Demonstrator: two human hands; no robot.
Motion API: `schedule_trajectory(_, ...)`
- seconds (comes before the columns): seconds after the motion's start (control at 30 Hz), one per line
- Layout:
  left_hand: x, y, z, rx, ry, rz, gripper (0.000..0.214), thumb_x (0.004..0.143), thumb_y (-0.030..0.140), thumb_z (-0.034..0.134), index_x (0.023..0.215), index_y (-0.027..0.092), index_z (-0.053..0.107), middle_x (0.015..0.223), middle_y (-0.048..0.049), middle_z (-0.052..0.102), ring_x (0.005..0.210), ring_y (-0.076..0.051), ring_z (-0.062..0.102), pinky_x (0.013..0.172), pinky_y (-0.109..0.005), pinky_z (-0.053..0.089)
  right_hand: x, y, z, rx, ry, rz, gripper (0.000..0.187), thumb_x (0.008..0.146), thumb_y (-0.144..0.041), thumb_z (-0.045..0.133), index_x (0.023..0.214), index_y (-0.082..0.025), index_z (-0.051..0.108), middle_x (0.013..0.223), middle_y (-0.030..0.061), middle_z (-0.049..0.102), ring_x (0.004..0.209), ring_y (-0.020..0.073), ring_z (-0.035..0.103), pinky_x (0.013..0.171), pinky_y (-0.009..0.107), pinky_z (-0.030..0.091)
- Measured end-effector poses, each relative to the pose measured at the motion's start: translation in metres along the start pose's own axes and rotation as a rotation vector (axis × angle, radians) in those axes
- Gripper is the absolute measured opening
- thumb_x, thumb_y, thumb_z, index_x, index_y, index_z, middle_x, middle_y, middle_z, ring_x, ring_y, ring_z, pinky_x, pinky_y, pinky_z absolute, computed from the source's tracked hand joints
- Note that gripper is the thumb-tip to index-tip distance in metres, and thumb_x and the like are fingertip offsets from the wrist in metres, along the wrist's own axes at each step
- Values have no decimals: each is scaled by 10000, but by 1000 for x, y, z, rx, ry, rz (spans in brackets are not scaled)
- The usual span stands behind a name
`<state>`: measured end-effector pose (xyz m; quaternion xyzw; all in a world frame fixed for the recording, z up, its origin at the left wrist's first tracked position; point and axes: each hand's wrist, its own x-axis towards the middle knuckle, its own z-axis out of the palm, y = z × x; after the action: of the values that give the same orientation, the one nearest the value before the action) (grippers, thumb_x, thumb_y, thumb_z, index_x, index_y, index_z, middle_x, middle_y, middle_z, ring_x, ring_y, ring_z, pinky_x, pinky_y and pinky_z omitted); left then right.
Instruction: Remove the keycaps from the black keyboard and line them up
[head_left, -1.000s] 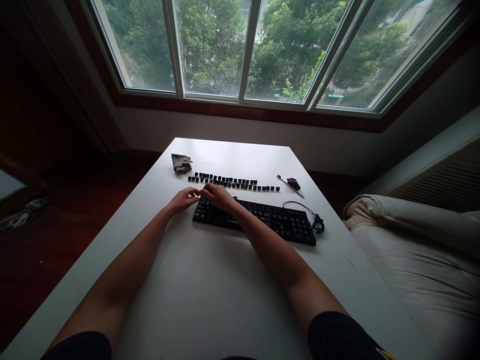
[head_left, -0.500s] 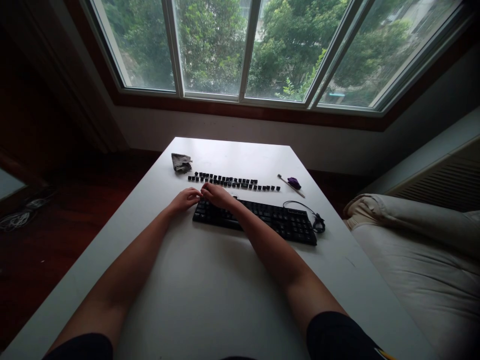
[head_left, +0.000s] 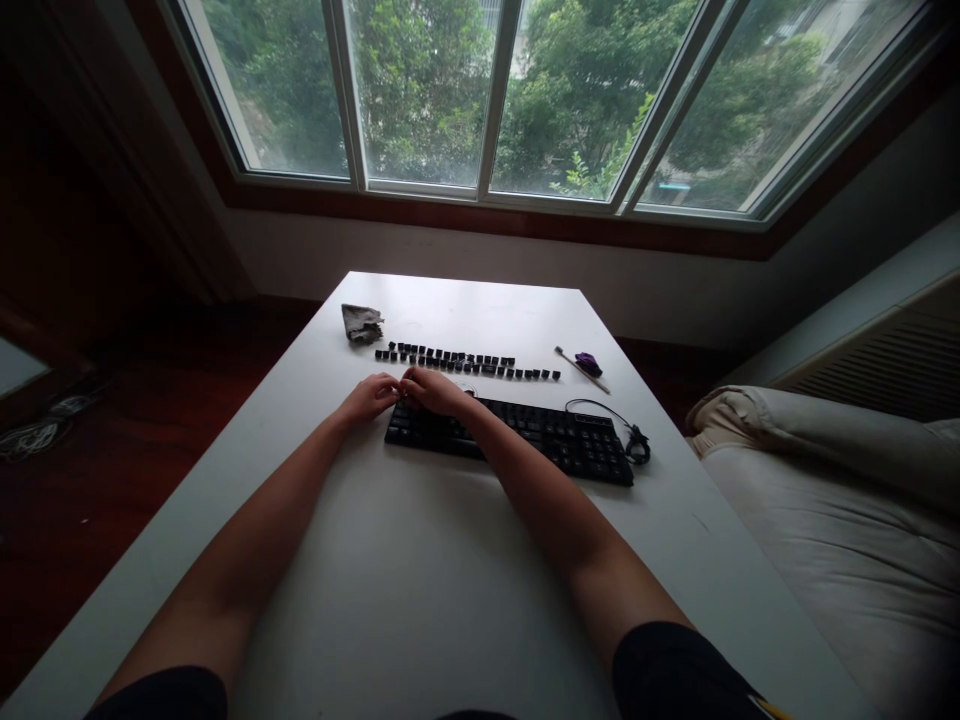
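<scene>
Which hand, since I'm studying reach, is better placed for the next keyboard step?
Probably the right hand: it is over the left end of the keyboard; the left hand is beside that end.

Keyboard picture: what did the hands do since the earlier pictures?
Hardly anything! The left hand and right hand meet at about the same spot, by the far left corner of the keyboard; only the fingers seem to shift slightly. I can't see anything being grabbed or let go. The keyboard, loose keycaps, brush and gray cloth stayed put.
</scene>
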<state>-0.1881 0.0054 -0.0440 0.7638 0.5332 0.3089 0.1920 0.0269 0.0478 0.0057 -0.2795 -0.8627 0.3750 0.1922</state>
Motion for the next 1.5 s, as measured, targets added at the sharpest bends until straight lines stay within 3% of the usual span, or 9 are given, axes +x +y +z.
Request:
schedule_trajectory(0.13, 0, -1, 0, 8, 4, -1, 238, 863, 373, 603, 970, 204, 731, 965, -58, 670, 913, -215, 591, 849, -329, 480, -6, -13, 6, -301, 56, -130, 244, 991, -398, 512, 1092, -189, 586, 919, 79, 714, 818, 207, 635, 709, 278, 393)
schedule_trajectory(0.23, -1, 0, 0, -5, 9, 4, 228, 852, 370, 611, 947, 201, 731, 961, -61, 672, 910, -224, 594, 846, -337, 481, -9, -14, 15, -402, 95, -114, 257, 962, -408, 566, 1113, -200, 575, 965, 109, 715, 843, 241, 643, 709, 288, 381)
schedule_trajectory(0.6, -3, 3, 0, -42, 12, -13, 254, 872, 393, 601, 1006, 229, 742, 998, -58, 679, 946, -219, 604, 843, -329, 488, -8, 9, 15, -82, 210, -67, 269, 992, -445, 463, 1081, -205, 547, 866, 24, 670, 767, 169, 589, 719, 259, 393)
schedule_trajectory(0.8, -2, 3, 0, -15, 13, -3, 277, 884, 421, 593, 1011, 224, 741, 993, -62, 679, 934, -219, 600, 844, -332, 485, -9, 5, 17, -181, 156, -117, 291, 979, -470, 493, 1112, -217, 548, 842, 26, 664, 743, 179, 578, 690, 263, 363)
schedule_trajectory(1.0, -3, 2, 1, -27, 25, -1, 245, 867, 365, 607, 1017, 232, 749, 992, -59, 679, 944, -219, 603, 863, -339, 490, -3, 9, 17, -154, 220, 37, 264, 954, -452, 532, 1027, -201, 568, 872, 44, 677, 787, 190, 598, 696, 270, 384)
schedule_trajectory(1.27, -3, 4, 0, -16, 17, 13, 218, 875, 368, 604, 972, 238, 749, 975, -56, 674, 933, -218, 599, 863, -341, 486, 8, 12, 10, -64, 109, 131, 178, 942, -371, 569, 959, -195, 591, 807, 20, 689, 741, 165, 596, 674, 257, 405)
schedule_trajectory(1.5, -2, 3, -1, 12, 23, 5, 243, 886, 397, 594, 989, 231, 738, 995, -58, 675, 932, -218, 591, 856, -333, 476, 4, 4, 11, -210, 68, 25, 214, 958, -399, 560, 1001, -191, 589, 861, 47, 683, 775, 180, 593, 686, 263, 382)
